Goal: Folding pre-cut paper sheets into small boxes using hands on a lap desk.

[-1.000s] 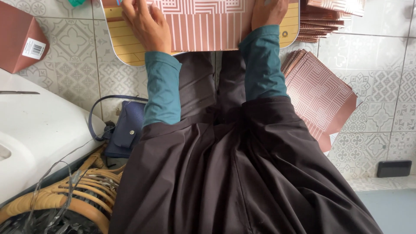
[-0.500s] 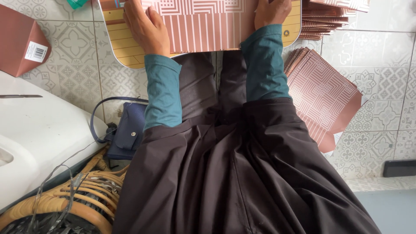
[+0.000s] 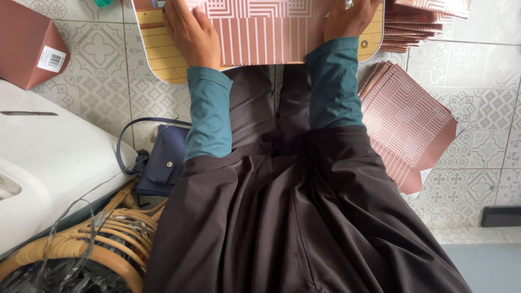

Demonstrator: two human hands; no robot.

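- On the patterned floor tiles (image 3: 477,65), right of the right-hand fingers, lie two stacks of copper sheets (image 3: 404,116).
- Left of the left-hand fingers sits a brown box (image 3: 27,49); a navy bag (image 3: 163,163) lies nearer the body.
- Both hands press a striped copper sheet (image 3: 260,32) flat on a yellow board (image 3: 157,54): left hand (image 3: 190,30) with fingers spread, right hand (image 3: 350,19) with fingertips cut off, so I cannot tell.

Left hand (image 3: 191,33) and right hand (image 3: 350,20) press flat, palms down.

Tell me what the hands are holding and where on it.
Both hands, left and right, press flat on a copper-patterned card sheet lying on a yellow board, one near each side edge. Neither visibly grips it.
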